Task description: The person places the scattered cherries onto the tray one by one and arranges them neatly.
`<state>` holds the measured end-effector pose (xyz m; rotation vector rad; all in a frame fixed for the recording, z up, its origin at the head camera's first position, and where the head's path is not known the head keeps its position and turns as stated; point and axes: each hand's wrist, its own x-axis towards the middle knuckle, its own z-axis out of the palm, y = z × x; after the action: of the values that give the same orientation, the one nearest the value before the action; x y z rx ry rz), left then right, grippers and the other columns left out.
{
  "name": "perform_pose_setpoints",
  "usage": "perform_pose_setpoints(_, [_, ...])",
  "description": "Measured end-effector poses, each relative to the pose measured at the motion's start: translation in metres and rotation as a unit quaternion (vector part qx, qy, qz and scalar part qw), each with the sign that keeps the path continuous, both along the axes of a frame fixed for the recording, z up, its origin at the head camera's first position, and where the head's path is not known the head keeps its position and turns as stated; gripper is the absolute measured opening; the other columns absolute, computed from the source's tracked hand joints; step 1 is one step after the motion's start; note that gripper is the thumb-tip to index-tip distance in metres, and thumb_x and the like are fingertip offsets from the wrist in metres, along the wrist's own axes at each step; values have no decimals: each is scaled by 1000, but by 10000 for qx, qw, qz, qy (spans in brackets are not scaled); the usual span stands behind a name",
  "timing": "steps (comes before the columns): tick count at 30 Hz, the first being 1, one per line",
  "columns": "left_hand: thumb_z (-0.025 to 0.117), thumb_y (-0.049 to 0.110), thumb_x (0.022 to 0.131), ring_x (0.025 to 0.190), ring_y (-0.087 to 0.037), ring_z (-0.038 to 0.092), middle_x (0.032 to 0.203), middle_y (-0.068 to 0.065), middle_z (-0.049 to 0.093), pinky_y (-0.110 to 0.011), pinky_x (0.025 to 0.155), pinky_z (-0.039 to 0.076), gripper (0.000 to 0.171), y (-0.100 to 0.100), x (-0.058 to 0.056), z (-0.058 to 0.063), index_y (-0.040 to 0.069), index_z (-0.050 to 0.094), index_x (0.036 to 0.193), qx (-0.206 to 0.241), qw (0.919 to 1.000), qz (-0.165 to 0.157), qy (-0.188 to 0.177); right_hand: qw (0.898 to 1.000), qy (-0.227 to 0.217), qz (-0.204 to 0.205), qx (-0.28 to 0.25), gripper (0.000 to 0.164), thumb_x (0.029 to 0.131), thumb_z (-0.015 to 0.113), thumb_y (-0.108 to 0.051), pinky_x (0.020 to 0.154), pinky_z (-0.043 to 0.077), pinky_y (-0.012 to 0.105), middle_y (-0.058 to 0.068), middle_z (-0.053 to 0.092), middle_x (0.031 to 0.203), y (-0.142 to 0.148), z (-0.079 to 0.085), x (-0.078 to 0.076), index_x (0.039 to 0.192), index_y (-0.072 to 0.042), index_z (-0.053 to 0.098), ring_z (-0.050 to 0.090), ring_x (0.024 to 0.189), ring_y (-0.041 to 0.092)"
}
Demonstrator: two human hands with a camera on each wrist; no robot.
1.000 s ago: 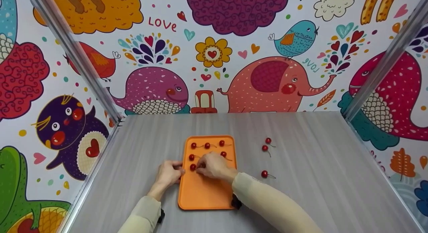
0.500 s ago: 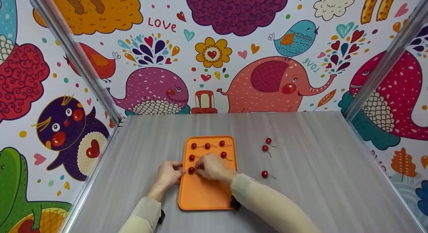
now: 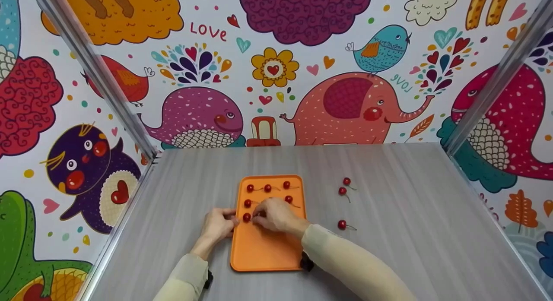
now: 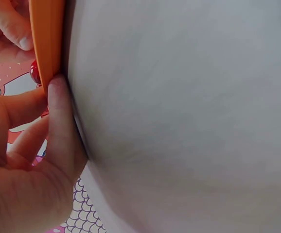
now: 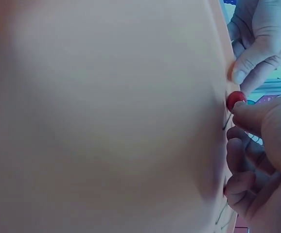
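Cherry (image 3: 246, 217) lies at the left edge of the orange tray (image 3: 265, 253), which sits on the grey bench (image 3: 389, 249), third down in the left column of fruit. Left hand (image 3: 219, 225) rests against the tray's left rim, fingers (image 4: 58, 121) pressed to the edge, apparently steadying it. Right hand (image 3: 276, 215) is over the tray, curled fingers (image 5: 257, 116) touching this cherry; whether they pinch it or its stem cannot be told. Judged step: setting a cherry into a grid on the tray. The next move would call for releasing without rolling the fruit, then reaching right to the loose cherries (image 3: 343, 191) on the bench and the single one (image 3: 341, 225) nearer the sleeve. Hidden: the right hand covers part of the middle row, so the count there is uncertain. Both wrist views are blurred and largely filled by bench and tray surfaces.
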<state>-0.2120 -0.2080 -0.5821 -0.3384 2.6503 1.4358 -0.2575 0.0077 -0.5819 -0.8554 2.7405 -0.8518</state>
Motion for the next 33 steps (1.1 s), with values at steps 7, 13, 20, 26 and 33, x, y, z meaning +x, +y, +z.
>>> perform_pose_setpoints(7, [75,-1,97,82,-16,75,102,-12,79,-33,68,69,38,0,0,1,-3,79,135,-51,10000,-32,40,9992,211,-11,-326,15,106,79,-27,82,64,29,-2,88,108,20,9,-2,109,-18,91,74,88,9])
perform_pose_setpoints(13, [77,0,98,81,-15,74,103,-12,78,-33,67,69,39,0,0,2,-3,79,136,-5,10000,-39,12,9963,581,67,-624,15,106,79,-22,82,64,35,3,88,106,48,19,-2,108,-13,91,79,90,22])
perform_pose_setpoints(20, [77,1,98,79,-15,73,102,-13,78,-32,66,68,38,-1,0,0,-3,79,136,82,10000,-6,-53,9940,666,6,-864,14,103,82,-21,72,52,25,4,88,102,84,29,-3,107,-11,91,71,80,20])
perform_pose_setpoints(26, [76,2,99,78,-15,73,103,-12,78,-31,65,67,38,-2,0,-2,-3,79,137,-5,10000,-24,-57,9916,668,-34,-1108,14,104,81,-18,70,56,21,6,87,100,118,32,-4,107,-7,89,71,78,14])
perform_pose_setpoints(33, [76,2,99,75,-15,73,102,-13,78,-32,62,67,40,-2,-1,-1,-2,78,138,-29,10000,-66,-24,9892,723,-438,-1200,15,103,81,-15,66,56,20,7,86,94,161,28,-9,110,-4,89,71,75,12])
